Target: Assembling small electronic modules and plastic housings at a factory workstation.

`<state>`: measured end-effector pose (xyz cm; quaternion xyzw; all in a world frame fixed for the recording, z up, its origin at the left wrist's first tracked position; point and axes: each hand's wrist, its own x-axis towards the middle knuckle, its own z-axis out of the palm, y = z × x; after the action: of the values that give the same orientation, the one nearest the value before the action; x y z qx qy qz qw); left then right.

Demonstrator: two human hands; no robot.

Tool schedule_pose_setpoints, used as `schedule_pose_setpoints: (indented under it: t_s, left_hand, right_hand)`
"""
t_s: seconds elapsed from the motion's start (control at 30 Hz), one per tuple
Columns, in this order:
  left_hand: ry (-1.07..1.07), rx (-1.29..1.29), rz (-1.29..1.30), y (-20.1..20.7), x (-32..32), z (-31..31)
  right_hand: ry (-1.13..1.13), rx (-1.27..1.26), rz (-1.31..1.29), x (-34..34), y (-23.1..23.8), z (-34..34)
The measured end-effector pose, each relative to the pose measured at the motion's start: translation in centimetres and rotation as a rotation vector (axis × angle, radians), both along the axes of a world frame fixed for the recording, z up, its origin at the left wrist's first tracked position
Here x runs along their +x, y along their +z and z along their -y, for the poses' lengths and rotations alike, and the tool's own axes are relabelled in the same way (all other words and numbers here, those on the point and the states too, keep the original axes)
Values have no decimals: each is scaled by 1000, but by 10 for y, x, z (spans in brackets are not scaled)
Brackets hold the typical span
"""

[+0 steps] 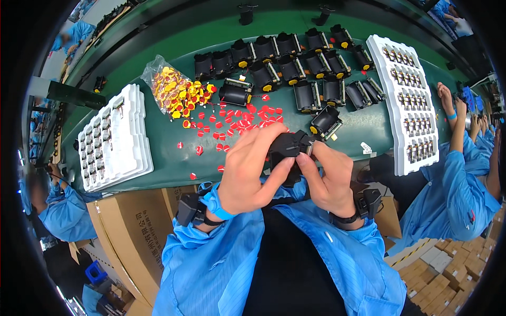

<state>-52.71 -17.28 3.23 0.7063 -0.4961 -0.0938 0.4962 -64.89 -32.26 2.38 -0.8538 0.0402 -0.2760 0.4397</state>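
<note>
Both hands meet over the near edge of the green table, closed around one black plastic housing (287, 146). My left hand (243, 171) grips its left side, the thumb pressed against the front. On the other side, my right hand (331, 175) pinches it with thumb and fingers. Much of the housing is covered by my fingers. Just beyond it lie many loose red round pieces (245, 124). Closest to the right hand on the table is another black housing (326, 122) with a yellow round part on its end.
Rows of black housings (290, 68) stand at the back. A clear bag (153, 71) spills yellow and red pieces. White trays of small metal parts flank them: a left stack (124, 158) and a right tray (398, 121). A cardboard box (126, 231) stands below; a co-worker's sleeve (458, 184) is at right.
</note>
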Motion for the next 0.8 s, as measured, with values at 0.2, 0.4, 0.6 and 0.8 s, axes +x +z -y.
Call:
schedule_pose_setpoints:
  t_s: [0.2,0.4,0.6,0.8]
  left_hand:
    - [17,-90,-113,0,-2,3]
    - [55,-97,-117,-4,-3,0]
    - [41,-127,-91,-7,-7,-3]
    - [44,-225,-74,-15,-5,-7]
  right_hand:
    - [23,6,-20,-3,5,-5]
    - [51,-22,-41,-5,6,-9]
    - [38,-206,-68,-2,11,-9]
    - [15,-210,-84,8,15,-16]
